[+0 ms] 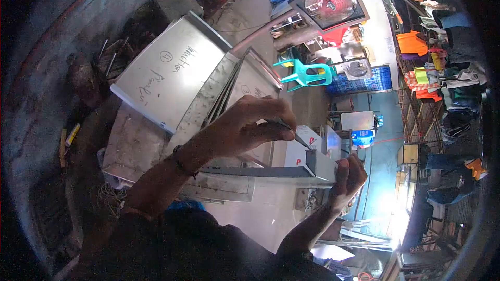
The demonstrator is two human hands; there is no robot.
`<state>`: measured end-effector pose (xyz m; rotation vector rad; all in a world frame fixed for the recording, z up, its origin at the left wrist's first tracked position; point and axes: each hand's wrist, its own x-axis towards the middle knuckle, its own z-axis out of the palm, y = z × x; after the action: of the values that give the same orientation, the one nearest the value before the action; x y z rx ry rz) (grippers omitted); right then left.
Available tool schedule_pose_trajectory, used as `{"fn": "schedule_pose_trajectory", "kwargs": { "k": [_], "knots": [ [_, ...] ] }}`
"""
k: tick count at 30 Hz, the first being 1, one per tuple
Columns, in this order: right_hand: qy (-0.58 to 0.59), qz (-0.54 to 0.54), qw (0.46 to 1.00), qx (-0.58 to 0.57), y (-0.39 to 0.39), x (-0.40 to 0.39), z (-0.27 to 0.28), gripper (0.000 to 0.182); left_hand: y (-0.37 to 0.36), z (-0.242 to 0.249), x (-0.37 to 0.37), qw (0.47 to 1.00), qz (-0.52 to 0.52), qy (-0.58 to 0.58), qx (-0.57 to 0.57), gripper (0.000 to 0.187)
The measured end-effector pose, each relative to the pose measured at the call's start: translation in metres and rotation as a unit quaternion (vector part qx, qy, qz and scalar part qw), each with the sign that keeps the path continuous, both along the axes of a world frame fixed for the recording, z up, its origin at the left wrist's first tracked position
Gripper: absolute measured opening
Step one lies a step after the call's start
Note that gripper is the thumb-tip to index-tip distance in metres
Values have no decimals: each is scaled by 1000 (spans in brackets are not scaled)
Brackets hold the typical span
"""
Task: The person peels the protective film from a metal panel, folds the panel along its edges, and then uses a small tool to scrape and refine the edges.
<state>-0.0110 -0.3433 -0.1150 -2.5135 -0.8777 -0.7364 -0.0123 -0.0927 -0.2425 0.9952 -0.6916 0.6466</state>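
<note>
My left hand (260, 125) is closed around a slim, dark, pointed tool (301, 139), whose exact kind I cannot make out. Its tip comes down at the corner of a long metal-edged panel (260, 171), which has a dark strip along its near side and a grey end face. Pale surfaces with small red marks (311, 140) show just behind that corner. On the other side, my right hand (351, 174) grips the panel's end, thumb on the near face. A dark band circles my left wrist.
A white panel with handwriting (172, 67) leans on others at the left. Beyond stand a turquoise plastic chair (310, 74) and a square fan (333, 5). Clothes (416, 44) hang along the right. Coiled wire (112, 198) lies at the lower left. The view is tilted sideways.
</note>
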Motion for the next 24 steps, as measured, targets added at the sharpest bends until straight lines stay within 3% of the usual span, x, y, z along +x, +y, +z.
{"fn": "schedule_pose_trajectory", "kwargs": {
  "k": [3, 7, 18, 20, 24],
  "knots": [
    [2, -4, 1000, 6, 3, -2, 0, 46, 0, 2, 0, 999, 34, -25, 30, 17],
    [19, 0, 999, 46, -1, -2, -4, 46, 0, 4, -1, 1000, -4, -9, 28, 13],
    [17, -6, 1000, 21, 0, -8, 1, 47, -4, 2, 6, 996, -82, -17, 37, 15],
    [25, -16, 999, 27, 2, -9, 1, 47, -6, 1, 9, 992, -53, -108, 30, 16],
    [19, -18, 999, 21, 4, -7, 0, 46, -2, 0, 0, 999, -29, -34, 20, 17]
  ]
}}
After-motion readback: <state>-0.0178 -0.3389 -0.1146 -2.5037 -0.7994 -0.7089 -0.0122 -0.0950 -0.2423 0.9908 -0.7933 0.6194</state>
